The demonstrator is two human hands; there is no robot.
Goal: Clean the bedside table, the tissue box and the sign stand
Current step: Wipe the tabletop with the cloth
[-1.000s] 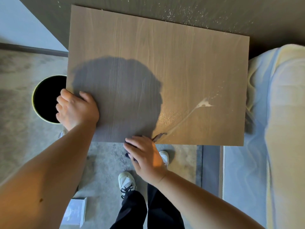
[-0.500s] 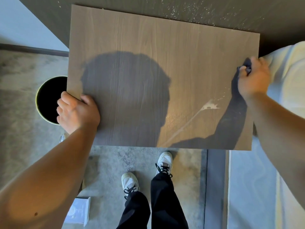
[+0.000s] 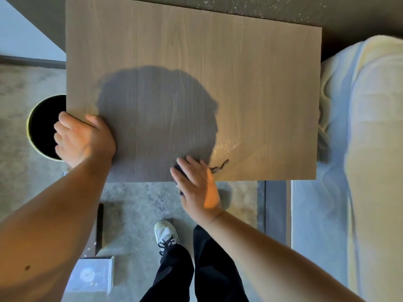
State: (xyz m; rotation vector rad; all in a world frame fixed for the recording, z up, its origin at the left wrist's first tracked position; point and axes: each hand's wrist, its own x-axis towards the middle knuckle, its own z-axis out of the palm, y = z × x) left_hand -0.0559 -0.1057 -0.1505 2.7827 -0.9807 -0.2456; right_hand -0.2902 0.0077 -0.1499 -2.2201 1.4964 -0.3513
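The bedside table (image 3: pixel 196 62) has a bare brown wood-grain top that fills the upper middle of the view. My left hand (image 3: pixel 82 138) grips its left front corner, fingers curled over the edge. At the front edge, my right hand (image 3: pixel 196 186) lies flat on a dark cloth (image 3: pixel 179 168), which mostly hides under the palm. A wet sheen shows on the wood just right of that hand. The tissue box (image 3: pixel 90 274), pale with a round mark, stands on the floor at the lower left. A dark flat stand (image 3: pixel 99 227) lies on the floor above it.
A round black bin (image 3: pixel 41 127) with a yellow rim sits on the floor left of the table. A bed with white bedding (image 3: pixel 359 149) runs along the right side. My feet and dark trousers (image 3: pixel 174 269) are on grey carpet below the table. White specks dot the dark ledge behind.
My right hand swept with the cloth from the table's right edge back to the front edge. The white smear near the right front is gone, leaving a wet sheen. My left hand stayed put.
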